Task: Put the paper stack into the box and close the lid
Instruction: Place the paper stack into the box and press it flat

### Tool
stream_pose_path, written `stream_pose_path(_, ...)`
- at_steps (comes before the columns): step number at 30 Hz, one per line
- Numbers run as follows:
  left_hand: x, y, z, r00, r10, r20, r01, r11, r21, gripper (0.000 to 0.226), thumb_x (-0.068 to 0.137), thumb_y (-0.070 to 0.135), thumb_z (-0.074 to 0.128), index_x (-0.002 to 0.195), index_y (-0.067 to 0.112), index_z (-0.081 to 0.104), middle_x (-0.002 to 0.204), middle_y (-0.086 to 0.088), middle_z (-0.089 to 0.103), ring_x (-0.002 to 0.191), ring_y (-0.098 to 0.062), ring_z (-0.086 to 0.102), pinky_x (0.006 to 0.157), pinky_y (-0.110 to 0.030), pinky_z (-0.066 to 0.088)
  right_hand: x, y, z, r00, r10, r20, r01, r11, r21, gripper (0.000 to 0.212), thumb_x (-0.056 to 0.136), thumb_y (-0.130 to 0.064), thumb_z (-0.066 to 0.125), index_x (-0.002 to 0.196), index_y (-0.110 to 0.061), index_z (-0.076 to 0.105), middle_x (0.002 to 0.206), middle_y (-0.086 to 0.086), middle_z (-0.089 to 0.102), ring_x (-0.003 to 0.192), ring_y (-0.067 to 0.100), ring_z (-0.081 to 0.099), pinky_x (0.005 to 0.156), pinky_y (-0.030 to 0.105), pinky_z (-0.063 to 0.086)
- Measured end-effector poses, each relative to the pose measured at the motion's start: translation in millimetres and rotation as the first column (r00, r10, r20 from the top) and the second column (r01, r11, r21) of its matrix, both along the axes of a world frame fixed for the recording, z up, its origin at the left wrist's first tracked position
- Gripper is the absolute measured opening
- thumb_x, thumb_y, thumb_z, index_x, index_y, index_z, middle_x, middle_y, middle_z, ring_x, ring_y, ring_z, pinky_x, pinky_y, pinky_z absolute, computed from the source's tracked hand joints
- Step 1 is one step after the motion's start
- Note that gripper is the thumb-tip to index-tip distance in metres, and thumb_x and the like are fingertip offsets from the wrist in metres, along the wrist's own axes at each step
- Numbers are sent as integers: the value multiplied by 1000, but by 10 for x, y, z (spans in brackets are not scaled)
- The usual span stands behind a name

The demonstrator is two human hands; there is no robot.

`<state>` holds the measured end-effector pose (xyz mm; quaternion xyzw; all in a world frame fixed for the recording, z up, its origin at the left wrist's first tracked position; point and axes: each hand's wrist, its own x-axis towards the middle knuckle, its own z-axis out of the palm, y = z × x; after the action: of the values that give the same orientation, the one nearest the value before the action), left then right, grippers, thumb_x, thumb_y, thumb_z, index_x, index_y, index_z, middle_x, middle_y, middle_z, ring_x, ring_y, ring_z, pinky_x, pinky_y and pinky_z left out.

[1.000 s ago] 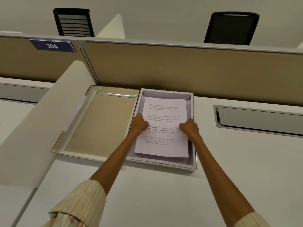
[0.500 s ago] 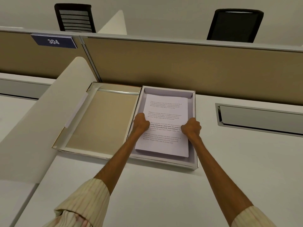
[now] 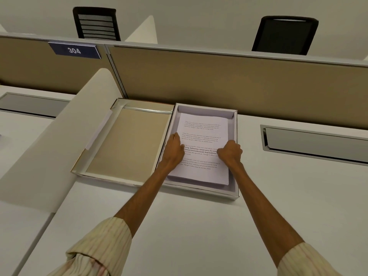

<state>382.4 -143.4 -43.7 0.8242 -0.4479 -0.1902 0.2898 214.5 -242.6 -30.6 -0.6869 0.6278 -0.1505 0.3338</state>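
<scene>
**Paper stack sits in open box, both hands on its edges**

Two bare forearms reach out of rolled striped sleeves (image 3: pixel 101 246) across a white desk (image 3: pixel 179 226), which lies bare between the person and the box (image 3: pixel 236 156). The left hand (image 3: pixel 174 150) rests on the left edge of the paper stack (image 3: pixel 203 140), its fingers lying fairly flat along the sheet's margin and over the gap by the box wall. The right hand (image 3: pixel 230 152) is curled into a loose fist at the stack's right edge, knuckles up; whether its fingertips pinch the sheets cannot be told. The stack, printed with short paragraphs of text, lies inside the shallow white box, tilted slightly from the walls, with narrow strips of box floor showing along the right, near and far sides. The lid (image 3: pixel 127 144) lies open and flat to the left, joined to the box along their shared edge, its tan inner face up. The lid's left rim sits just beside a white curved side screen (image 3: pixel 59 140) that rises from the desk edge. To the right of the box the desk is open up to a grey cable slot (image 3: pixel 316 142), well apart. Directly behind box and lid stands a tan partition (image 3: pixel 219 82), nearly touching their far edges. A blue plate reading 304 (image 3: pixel 74 50) hangs on the partition at left. Beyond it, two black chairs (image 3: pixel 96 23) face a pale wall.
</scene>
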Motion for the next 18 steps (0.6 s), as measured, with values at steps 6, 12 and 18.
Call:
stream_pose_path(6,-47,277,132,996,-47,77,54,995,-88,48,97,26,55,142,12,43,146,-13,46,135,-30,42,111,-45,38,-37,166,152,998,8,59,-5,999,-52,26,87,-17,67,107,-4,56,108,15,67,74,18,60,52,18,37)
stream_pose_path(12,-69,526,280,994,-24,105,35,994,-105,47,96,34,54,139,15,48,146,-10,47,135,-28,41,113,-46,33,-100,396,358,992,102,71,-92,987,-134,43,91,-27,62,125,-3,54,127,15,63,108,31,63,78,25,46)
stream_pose_path(18,47,906,380,996,21,92,-16,999,-45,48,101,36,44,142,12,44,146,-13,45,135,-30,41,113,-50,35,-12,738,430,963,251,100,-243,966,-90,56,93,-39,57,137,-6,47,142,12,53,128,34,52,104,42,43)
